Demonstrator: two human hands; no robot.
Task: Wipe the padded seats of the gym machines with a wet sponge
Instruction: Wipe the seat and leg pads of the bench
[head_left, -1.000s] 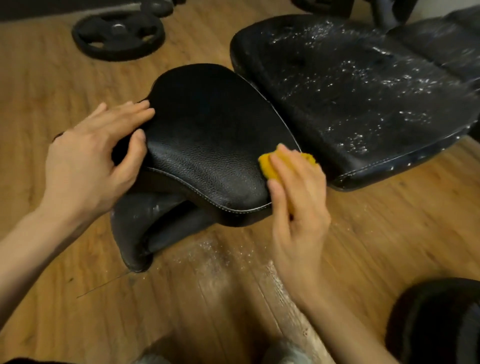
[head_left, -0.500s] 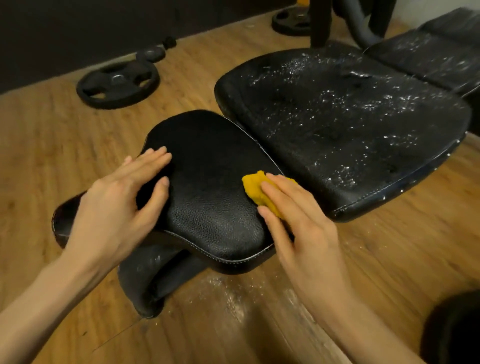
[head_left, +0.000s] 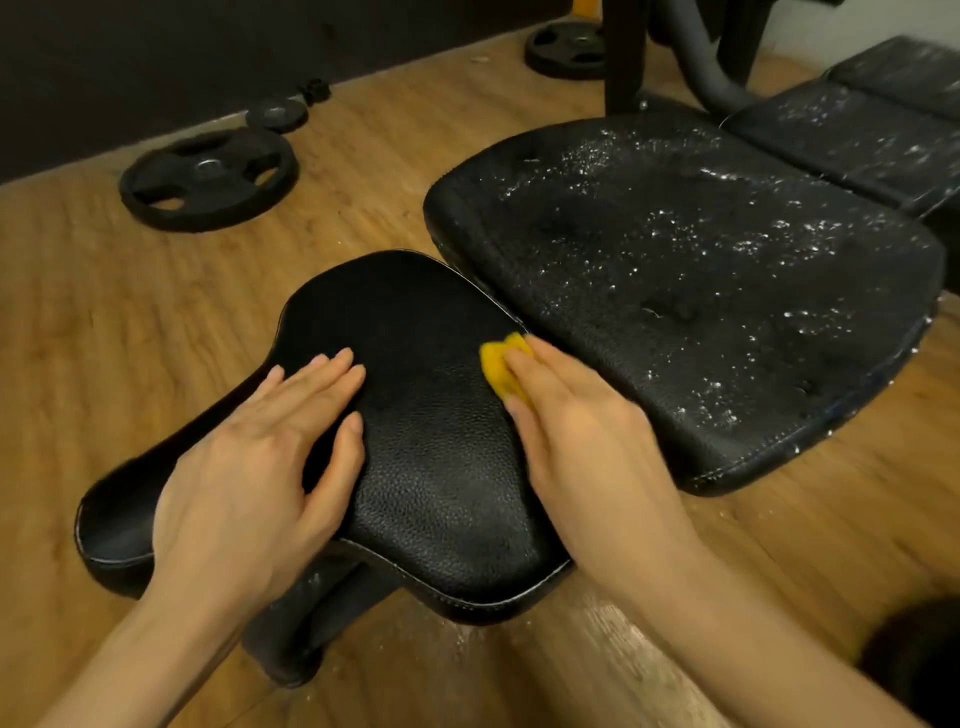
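On the wooden floor (head_left: 104, 322) far to my left lies a round rubber weight plate (head_left: 208, 179). Nearer, my left hand (head_left: 260, 467) rests flat, fingers straight, on the small seat pad (head_left: 431, 467), whose pebbled black leather looks clean. My right hand (head_left: 582, 436) presses the yellow sponge (head_left: 501, 364) against that pad's right edge, fingers over it. Rightward, the larger seat pad (head_left: 675, 291) is flecked white with droplets or suds; I judge it needs another pass.

L hand (head_left: 249, 483) flat, fingers straight, palm down; R hand (head_left: 582, 447) fingers curled, pinching; both forearms reach fwd.
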